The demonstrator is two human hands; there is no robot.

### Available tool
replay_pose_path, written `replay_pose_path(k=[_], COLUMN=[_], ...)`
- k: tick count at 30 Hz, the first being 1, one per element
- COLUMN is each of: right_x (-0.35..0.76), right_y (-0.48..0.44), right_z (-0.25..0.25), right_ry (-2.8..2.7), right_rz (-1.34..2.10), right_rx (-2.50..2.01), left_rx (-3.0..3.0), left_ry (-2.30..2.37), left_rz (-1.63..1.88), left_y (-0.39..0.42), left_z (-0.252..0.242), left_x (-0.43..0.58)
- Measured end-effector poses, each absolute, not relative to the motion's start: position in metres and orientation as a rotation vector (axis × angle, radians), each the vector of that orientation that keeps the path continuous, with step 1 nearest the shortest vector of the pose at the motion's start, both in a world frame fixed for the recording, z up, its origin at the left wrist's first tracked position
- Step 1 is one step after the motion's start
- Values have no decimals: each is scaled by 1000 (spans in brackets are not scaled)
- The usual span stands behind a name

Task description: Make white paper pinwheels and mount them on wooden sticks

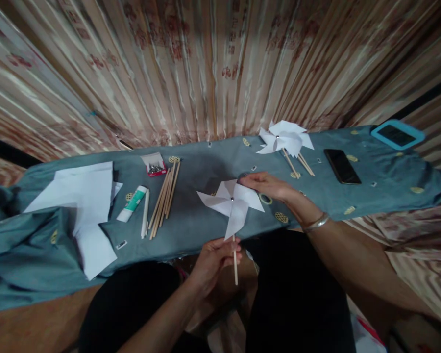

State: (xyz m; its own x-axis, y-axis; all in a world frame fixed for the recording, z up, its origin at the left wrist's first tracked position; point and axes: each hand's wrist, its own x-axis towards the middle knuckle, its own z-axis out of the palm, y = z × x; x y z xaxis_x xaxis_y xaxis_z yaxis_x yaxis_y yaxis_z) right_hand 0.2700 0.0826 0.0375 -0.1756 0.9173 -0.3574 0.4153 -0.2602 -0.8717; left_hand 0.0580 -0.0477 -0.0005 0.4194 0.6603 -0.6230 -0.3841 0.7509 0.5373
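A white paper pinwheel (pixel 238 195) with a metal pin at its centre is held up in front of me, over the near edge of the cloth-covered table. Its thin wooden stick (pixel 235 269) points down toward my lap. My left hand (pixel 215 260) is closed round the stick just below the blades. At the upper right blade is my right hand (pixel 262 184), its thumb and fingers pinched at the paper's edge. Behind it, farther right, finished-looking white pinwheels (pixel 286 137) lie overlapping on the table with their sticks toward me.
Left of the pinwheel lie wooden sticks (pixel 165 201), a small red box of pins (pixel 155 166), a glue tube (pixel 132 203), a white pen-like stick (pixel 145 215) and white paper sheets (pixel 88 196). A phone (pixel 341 166) and a blue-framed tablet (pixel 397 135) rest at the right; a curtain (pixel 213 73) hangs behind.
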Motion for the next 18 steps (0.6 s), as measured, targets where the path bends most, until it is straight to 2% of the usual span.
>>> replay_pose_path(k=[6,18], right_x=[285,245], right_y=[90,98], right_z=[38,52], right_ry=[-1052,-741], right_rz=[1073,1118], right_rx=[-1464,-1234], left_rx=[403,494], left_ry=[942,973], left_rz=[790,1036], left_y=[-18,32], left_z=[15,35], left_x=[65,67])
